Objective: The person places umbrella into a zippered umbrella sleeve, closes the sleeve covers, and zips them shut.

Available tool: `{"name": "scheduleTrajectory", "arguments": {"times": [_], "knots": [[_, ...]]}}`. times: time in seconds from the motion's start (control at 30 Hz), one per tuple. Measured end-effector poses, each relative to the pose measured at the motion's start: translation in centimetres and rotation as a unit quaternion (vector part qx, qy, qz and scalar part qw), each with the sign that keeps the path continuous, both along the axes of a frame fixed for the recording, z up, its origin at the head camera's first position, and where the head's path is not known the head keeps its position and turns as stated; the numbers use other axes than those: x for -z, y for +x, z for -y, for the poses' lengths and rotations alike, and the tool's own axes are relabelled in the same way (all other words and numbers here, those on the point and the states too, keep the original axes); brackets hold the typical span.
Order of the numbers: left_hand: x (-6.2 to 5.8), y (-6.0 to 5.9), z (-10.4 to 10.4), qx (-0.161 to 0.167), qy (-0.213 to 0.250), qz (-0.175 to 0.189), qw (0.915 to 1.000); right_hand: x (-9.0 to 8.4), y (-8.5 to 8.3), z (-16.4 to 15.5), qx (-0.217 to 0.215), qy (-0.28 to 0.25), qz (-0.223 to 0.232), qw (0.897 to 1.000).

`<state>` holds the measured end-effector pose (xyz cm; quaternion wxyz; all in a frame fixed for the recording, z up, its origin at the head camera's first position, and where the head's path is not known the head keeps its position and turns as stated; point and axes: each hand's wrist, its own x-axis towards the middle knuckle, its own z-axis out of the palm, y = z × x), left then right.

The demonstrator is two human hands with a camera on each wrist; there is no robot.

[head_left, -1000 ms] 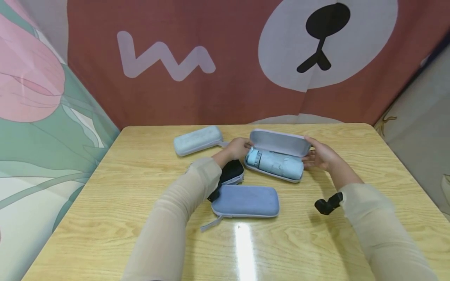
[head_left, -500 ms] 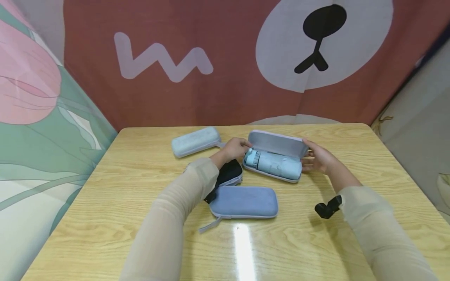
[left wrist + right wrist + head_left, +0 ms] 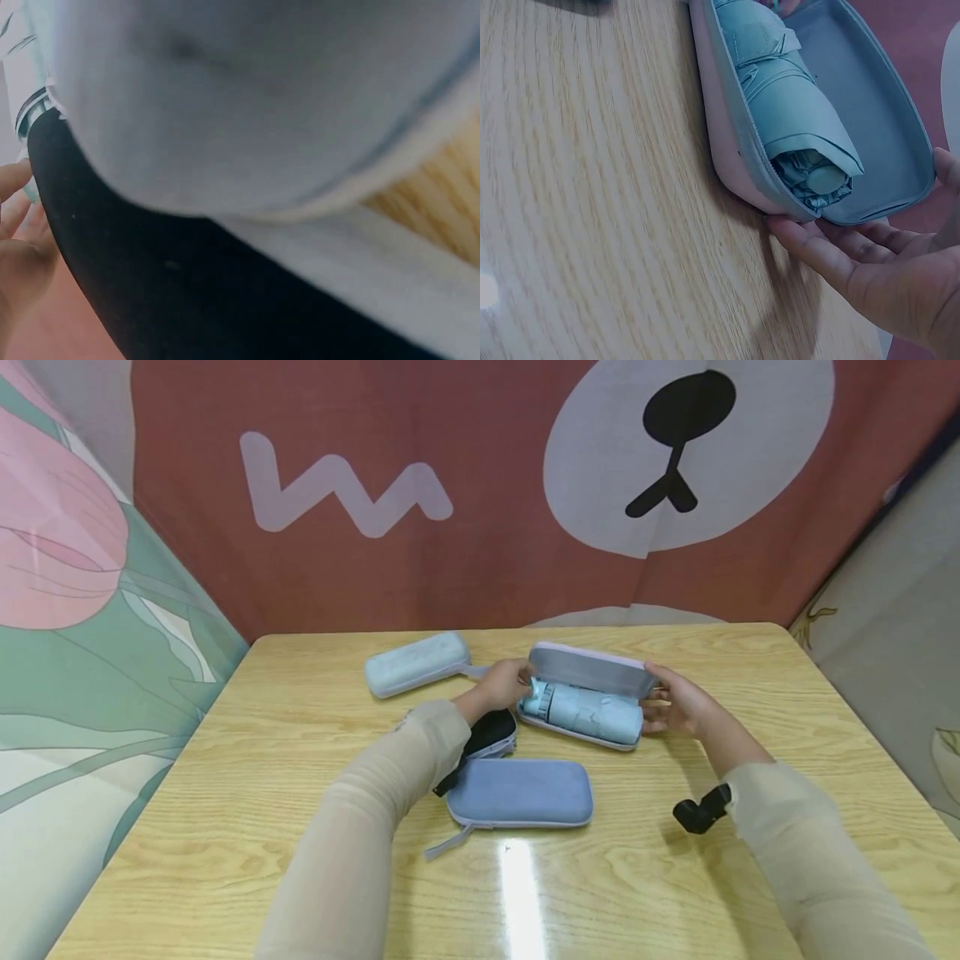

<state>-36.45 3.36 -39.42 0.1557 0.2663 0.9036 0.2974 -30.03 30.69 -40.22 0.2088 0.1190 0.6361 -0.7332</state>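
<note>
A light blue folding umbrella point(image 3: 592, 713) lies inside an open zip case point(image 3: 577, 745) with a grey lining; its lid point(image 3: 592, 668) leans up at the back. My left hand point(image 3: 504, 683) is at the case's left end and pinches a thin cord at the umbrella's handle end. In the left wrist view only part of the left hand point(image 3: 26, 259) shows, beside the handle. My right hand point(image 3: 900, 277) holds the case's other end, thumb on the lid edge and fingers against the base. The umbrella's folded end point(image 3: 825, 178) shows in the right wrist view.
A blue zip case point(image 3: 525, 793) lies in front, and a black case point(image 3: 491, 733) sits partly under my left forearm. At the back left rests a pale blue case point(image 3: 417, 665). A printed curtain point(image 3: 337, 577) hangs behind the table.
My left fingers have shifted from the lid's left edge down to the umbrella's handle end. The lid tilts slightly lower. My right hand stays at the case's right end.
</note>
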Motion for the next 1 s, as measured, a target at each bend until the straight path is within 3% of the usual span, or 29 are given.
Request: {"name": "scheduleTrajectory", "arguments": {"times": [0.17,0.3,0.37,0.5,0.57,0.67,0.73,0.8,0.9,1.0], "knots": [[0.0,0.3,0.1,0.006,-0.044,-0.017,0.9989,0.0,0.1,0.2,-0.002,-0.005,-0.008,1.0],[-0.1,0.4,0.3,-0.008,-0.044,0.006,0.999,-0.1,0.2,0.4,0.0,-0.006,-0.012,1.0],[0.0,0.3,0.4,-0.018,-0.038,0.001,0.9991,0.0,0.1,0.5,0.002,-0.003,-0.012,1.0],[-0.2,0.2,0.4,-0.056,-0.019,-0.02,0.9981,0.1,0.0,0.6,0.006,-0.002,-0.016,1.0],[-0.4,0.4,0.1,-0.091,-0.002,-0.002,0.9958,0.2,-0.1,0.7,0.012,-0.005,-0.017,1.0],[-0.6,0.6,-0.3,-0.159,0.024,0.044,0.986,0.2,-0.2,0.9,0.017,-0.008,-0.019,1.0],[-1.7,1.4,-0.5,-0.205,0.042,0.072,0.9751,0.2,-0.2,1.1,0.02,-0.011,-0.021,1.0],[-2.7,2.3,-0.6,-0.241,0.059,0.087,0.9647,0.1,-0.3,1.3,0.02,-0.011,-0.026,0.999],[-3.1,2.6,-0.7,-0.286,0.079,0.11,0.9487,0.0,-0.4,1.4,0.021,-0.009,-0.034,0.999],[-1.5,0.9,-1.0,-0.329,0.109,0.141,0.9274,-0.1,-0.4,1.4,0.006,-0.002,-0.045,0.999]]}}
